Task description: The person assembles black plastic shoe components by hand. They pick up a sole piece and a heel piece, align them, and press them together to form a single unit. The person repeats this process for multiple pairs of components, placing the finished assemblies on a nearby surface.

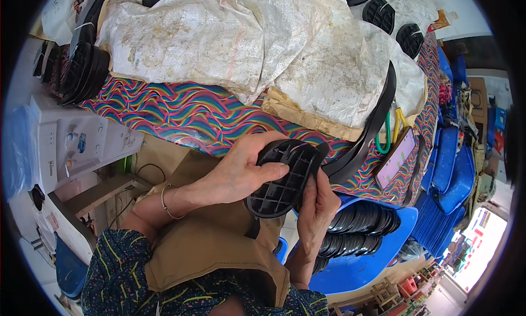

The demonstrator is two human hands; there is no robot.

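Note:
Between my hands is a black moulded shoe sole (279, 193), its gridded, hollow side facing up. My left hand (246, 165) is closed on it, with the thumb pressed across the ribs and the other fingers mostly hidden behind. At its right edge my right hand (316, 204) grips with thumb and fingers. The sole is held just off the near edge of a table with a wavy multicoloured cover (181, 116). A long curved black piece (372, 135) lies on that cover, right of my hands.
White woven sacking (219, 42) spreads over much of the table. Stacked black soles (85, 75) stand at its left end. A phone (395, 158), green-handled scissors (383, 138) and a yellow-handled tool (400, 119) lie right. Below, a blue tub (392, 250) holds rows of black soles (356, 228).

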